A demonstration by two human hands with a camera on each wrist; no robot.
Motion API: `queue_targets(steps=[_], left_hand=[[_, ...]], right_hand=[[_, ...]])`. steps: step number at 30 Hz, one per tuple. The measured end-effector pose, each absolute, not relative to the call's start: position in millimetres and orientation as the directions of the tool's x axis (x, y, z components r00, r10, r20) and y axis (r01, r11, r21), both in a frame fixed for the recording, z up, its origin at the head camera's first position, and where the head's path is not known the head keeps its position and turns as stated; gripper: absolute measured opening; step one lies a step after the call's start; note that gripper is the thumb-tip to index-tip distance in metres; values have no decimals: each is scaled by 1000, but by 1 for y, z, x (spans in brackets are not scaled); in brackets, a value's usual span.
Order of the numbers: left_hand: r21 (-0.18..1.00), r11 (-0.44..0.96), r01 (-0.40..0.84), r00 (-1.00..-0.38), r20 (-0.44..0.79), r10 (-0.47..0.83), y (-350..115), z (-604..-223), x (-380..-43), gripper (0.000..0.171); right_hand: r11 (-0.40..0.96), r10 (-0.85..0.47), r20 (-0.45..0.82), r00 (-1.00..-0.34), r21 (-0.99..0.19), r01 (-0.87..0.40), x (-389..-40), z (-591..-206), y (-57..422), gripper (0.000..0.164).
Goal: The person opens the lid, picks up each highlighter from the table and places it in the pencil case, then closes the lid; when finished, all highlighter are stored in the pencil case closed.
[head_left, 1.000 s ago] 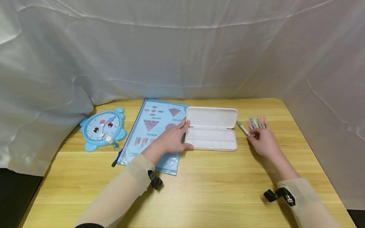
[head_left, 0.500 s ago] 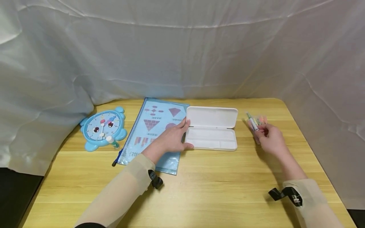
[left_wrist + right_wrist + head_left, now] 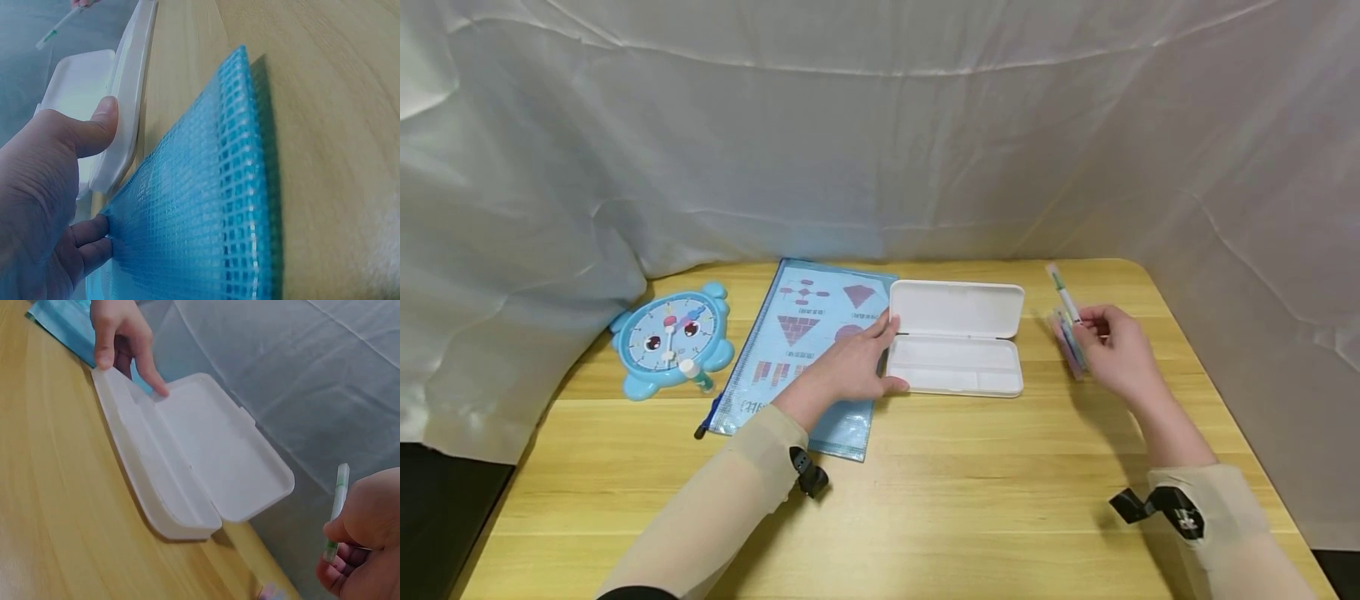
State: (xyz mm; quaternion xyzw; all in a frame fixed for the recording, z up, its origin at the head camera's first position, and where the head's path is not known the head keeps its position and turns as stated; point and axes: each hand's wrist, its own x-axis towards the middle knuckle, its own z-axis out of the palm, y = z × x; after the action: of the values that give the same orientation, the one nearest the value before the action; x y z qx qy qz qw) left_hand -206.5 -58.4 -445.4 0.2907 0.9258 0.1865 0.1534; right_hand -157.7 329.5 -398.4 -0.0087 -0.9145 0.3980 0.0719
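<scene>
In the head view, a white pencil case (image 3: 957,310) lies open on the table, lid tipped back, its divided tray (image 3: 947,354) showing. My left hand (image 3: 848,367) rests at the case's left side with spread fingers. Its thumb touches the tray corner and its index finger touches the lid; lower fingers (image 3: 94,240) touch the blue mesh zip bag (image 3: 187,187). My right hand (image 3: 1116,354) pinches a slim white marker (image 3: 339,499) with green bands and a clear cap, raised off the table. Beside that hand, several pastel markers (image 3: 1070,346) lie bunched, partly hidden.
A printed blue zip bag (image 3: 797,329) lies under my left hand and forearm. Left of it are a blue cartoon toy clock (image 3: 658,337) and a white-capped green tube (image 3: 697,375). Pale cloth (image 3: 880,150) hangs behind the wooden table (image 3: 970,500).
My right hand has lifted the green-banded marker off the table, shifting slightly right and turning its tip away from me, above the other markers. My left hand and the case have stayed put.
</scene>
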Motion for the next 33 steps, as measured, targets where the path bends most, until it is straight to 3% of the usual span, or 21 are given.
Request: queue_targets(steps=[20, 33], left_hand=[[425, 768, 480, -788, -175, 590, -58, -447, -207, 113], [416, 769, 486, -786, -176, 592, -58, -448, -208, 113]], right_hand=[[656, -120, 270, -955, -701, -280, -167, -391, 285, 13], [650, -226, 224, -948, -690, -319, -176, -405, 266, 14]])
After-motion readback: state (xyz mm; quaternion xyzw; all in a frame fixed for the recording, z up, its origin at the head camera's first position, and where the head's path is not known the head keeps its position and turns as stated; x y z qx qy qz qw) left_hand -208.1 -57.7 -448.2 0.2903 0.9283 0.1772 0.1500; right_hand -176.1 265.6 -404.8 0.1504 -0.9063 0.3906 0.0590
